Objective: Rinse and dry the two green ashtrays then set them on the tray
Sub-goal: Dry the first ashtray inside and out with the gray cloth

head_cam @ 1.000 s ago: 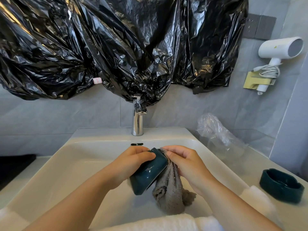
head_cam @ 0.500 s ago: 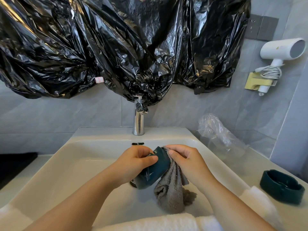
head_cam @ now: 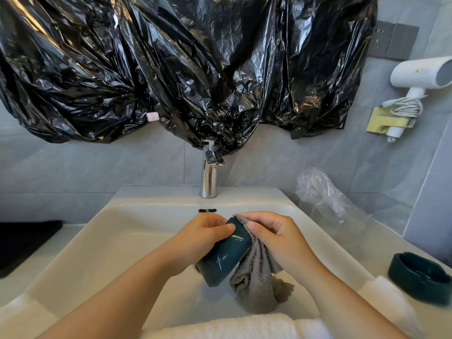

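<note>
From here I see the fingers (head_cam: 221, 231) of the left hand (head_cam: 205, 238) curled round one ashtray (head_cam: 223, 259), gripping it tilted on edge over the sink (head_cam: 117, 243). The right hand (head_cam: 278, 238) pinches a grey cloth (head_cam: 256, 285) against the ashtray's upper rim, and the cloth's loose end hangs into the basin. The tap (head_cam: 208, 178) stands behind both hands. A white towel (head_cam: 232, 326) lies along the near rim. The second ashtray (head_cam: 418, 277) sits upright on the table (head_cam: 381, 243), right of the sink.
</note>
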